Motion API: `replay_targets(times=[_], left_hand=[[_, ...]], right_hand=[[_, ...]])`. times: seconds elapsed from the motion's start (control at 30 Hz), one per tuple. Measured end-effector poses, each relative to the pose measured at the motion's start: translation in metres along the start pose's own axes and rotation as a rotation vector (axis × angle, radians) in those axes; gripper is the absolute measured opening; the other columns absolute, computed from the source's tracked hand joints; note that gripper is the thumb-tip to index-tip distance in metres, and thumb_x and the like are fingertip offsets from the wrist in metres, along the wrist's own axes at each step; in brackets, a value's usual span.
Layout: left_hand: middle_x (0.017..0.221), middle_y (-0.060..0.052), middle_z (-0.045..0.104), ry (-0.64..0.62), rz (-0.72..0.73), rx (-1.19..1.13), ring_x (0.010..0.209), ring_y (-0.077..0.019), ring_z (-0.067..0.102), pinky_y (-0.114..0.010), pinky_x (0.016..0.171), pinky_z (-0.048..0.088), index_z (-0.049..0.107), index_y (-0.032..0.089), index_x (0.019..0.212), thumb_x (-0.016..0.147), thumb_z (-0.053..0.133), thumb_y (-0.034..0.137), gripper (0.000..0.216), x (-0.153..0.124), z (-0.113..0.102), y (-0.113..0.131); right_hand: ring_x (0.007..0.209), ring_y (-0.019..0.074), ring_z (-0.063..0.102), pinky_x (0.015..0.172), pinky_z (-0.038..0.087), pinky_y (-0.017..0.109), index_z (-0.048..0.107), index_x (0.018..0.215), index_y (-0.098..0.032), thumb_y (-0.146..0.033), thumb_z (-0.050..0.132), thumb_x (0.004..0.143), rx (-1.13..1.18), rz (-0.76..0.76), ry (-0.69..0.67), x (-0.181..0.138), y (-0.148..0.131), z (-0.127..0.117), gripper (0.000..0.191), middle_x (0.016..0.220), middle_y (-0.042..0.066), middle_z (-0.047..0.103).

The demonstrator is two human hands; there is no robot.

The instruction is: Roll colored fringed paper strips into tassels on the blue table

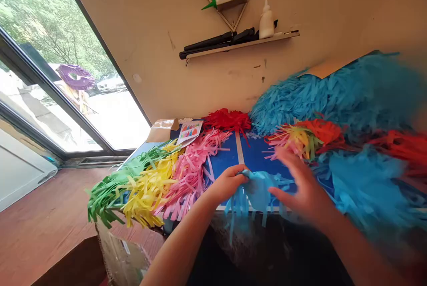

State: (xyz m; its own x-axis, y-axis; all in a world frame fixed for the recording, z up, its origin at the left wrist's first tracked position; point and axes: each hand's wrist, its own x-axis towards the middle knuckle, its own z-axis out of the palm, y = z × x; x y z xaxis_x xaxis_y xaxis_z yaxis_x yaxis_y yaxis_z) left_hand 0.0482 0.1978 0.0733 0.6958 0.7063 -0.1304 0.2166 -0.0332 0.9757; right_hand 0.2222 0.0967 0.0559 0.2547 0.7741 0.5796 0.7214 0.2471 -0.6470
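My left hand [233, 182] is closed on one end of a light blue tissue-paper fringe [259, 190], whose cut strips hang over the table's front edge. My right hand [302, 186] is slightly blurred, its thumb and fingers spread apart just right of the fringe. It seems to hold nothing; whether the thumb touches the paper I cannot tell. Close by on the right lies a heap of blue fringe [367, 183]. Beyond the right hand sits a bundle of pink, yellow and green strips [293, 139], beside orange-red fringe [323, 132].
Green [126, 177], yellow [155, 188] and pink fringes [196, 166] overhang the blue table [222, 161] at left. Red fringe [227, 120] and a large blue pile [307, 94] lie along the wall. A shelf [243, 43] holds a glue bottle [266, 21]. A cardboard box [123, 250] stands below.
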Motion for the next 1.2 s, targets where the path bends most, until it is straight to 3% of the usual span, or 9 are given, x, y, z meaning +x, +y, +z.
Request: replay_targets(times=[0.13, 0.3, 0.43, 0.67, 0.83, 0.97, 1.03, 1.13, 1.2], left_hand=[[0.065, 0.004, 0.052, 0.013, -0.134, 0.021, 0.060, -0.0081, 0.047, -0.017, 0.054, 0.036, 0.059, 0.016, 0.082, 0.067, 0.055, 0.022, 0.017, -0.006, -0.003, -0.011], [0.082, 0.000, 0.061, -0.122, -0.093, 0.376, 0.076, -0.0144, 0.054, -0.020, 0.060, 0.041, 0.060, 0.016, 0.094, 0.071, 0.060, 0.042, 0.035, -0.048, -0.014, 0.002], [0.084, -0.001, 0.063, -0.183, -0.087, 0.620, 0.074, -0.0142, 0.057, -0.020, 0.059, 0.041, 0.059, 0.017, 0.090, 0.082, 0.047, 0.045, 0.032, -0.043, -0.019, 0.011], [0.089, -0.013, 0.066, 0.075, -0.156, 1.286, 0.084, -0.0270, 0.063, -0.033, 0.067, 0.045, 0.057, 0.013, 0.101, 0.081, 0.047, 0.022, 0.023, 0.024, -0.019, -0.018], [0.099, -0.016, 0.063, 0.211, -0.229, 1.478, 0.093, -0.0303, 0.060, -0.041, 0.076, 0.046, 0.053, 0.013, 0.107, 0.079, 0.050, 0.012, 0.029, -0.009, -0.042, -0.017], [0.104, -0.014, 0.061, 0.537, -0.264, 1.576, 0.097, -0.0277, 0.058, -0.041, 0.079, 0.047, 0.050, 0.013, 0.113, 0.087, 0.044, 0.029, 0.031, -0.037, -0.047, 0.000], [0.109, -0.011, 0.061, 0.365, -0.027, 1.526, 0.101, -0.0240, 0.056, -0.037, 0.084, 0.047, 0.052, 0.016, 0.112, 0.088, 0.044, 0.032, 0.030, -0.036, -0.025, -0.004], [0.121, -0.004, 0.056, -0.215, 0.512, 1.371, 0.111, -0.0202, 0.051, -0.033, 0.093, 0.042, 0.054, 0.020, 0.111, 0.088, 0.044, 0.037, 0.030, -0.023, 0.020, -0.033], [0.127, -0.006, 0.051, -0.225, 0.620, 1.320, 0.114, -0.0212, 0.048, -0.034, 0.097, 0.039, 0.048, 0.017, 0.120, 0.087, 0.045, 0.041, 0.041, -0.016, 0.038, -0.055]], right_hand=[[0.076, 0.0196, 0.060, 0.067, 0.049, 0.033, 0.063, 0.082, -0.021, -0.051, 0.049, 0.078, 0.332, 0.297, -0.496, 0.003, 0.000, 0.018, 0.034, 0.080, 0.003, 0.065], [0.053, 0.0131, 0.054, 0.050, 0.042, 0.024, 0.061, 0.073, -0.017, -0.050, 0.056, 0.068, 0.562, 0.726, -0.827, -0.003, -0.007, 0.003, 0.033, 0.063, 0.001, 0.061], [0.051, 0.0117, 0.052, 0.049, 0.039, 0.022, 0.062, 0.072, -0.019, -0.039, 0.053, 0.068, 0.506, 0.720, -1.032, 0.017, -0.004, 0.001, 0.022, 0.063, 0.000, 0.061], [0.055, 0.0124, 0.050, 0.049, 0.031, 0.022, 0.056, 0.062, -0.017, -0.008, 0.046, 0.056, -0.136, 0.316, -0.943, 0.085, 0.051, 0.060, 0.015, 0.058, 0.000, 0.056], [0.075, 0.0164, 0.056, 0.056, 0.032, 0.021, 0.057, 0.076, -0.016, -0.007, 0.049, 0.059, -0.279, 0.245, -0.879, 0.088, 0.063, 0.076, 0.021, 0.080, 0.004, 0.063], [0.080, 0.0183, 0.057, 0.058, 0.033, 0.022, 0.052, 0.098, -0.016, -0.013, 0.050, 0.066, -0.326, 0.266, -0.869, 0.082, 0.063, 0.075, 0.033, 0.090, 0.006, 0.063], [0.080, 0.0196, 0.057, 0.058, 0.033, 0.023, 0.049, 0.104, -0.016, -0.015, 0.050, 0.066, -0.340, 0.266, -0.871, 0.080, 0.064, 0.076, 0.038, 0.092, 0.008, 0.062], [0.078, 0.0190, 0.056, 0.059, 0.033, 0.023, 0.046, 0.107, -0.016, -0.014, 0.050, 0.066, -0.337, 0.248, -0.878, 0.079, 0.066, 0.076, 0.041, 0.089, 0.007, 0.062], [0.076, 0.0176, 0.055, 0.060, 0.034, 0.023, 0.046, 0.107, -0.016, -0.013, 0.048, 0.067, -0.319, 0.229, -0.889, 0.078, 0.069, 0.074, 0.040, 0.087, 0.005, 0.061]])
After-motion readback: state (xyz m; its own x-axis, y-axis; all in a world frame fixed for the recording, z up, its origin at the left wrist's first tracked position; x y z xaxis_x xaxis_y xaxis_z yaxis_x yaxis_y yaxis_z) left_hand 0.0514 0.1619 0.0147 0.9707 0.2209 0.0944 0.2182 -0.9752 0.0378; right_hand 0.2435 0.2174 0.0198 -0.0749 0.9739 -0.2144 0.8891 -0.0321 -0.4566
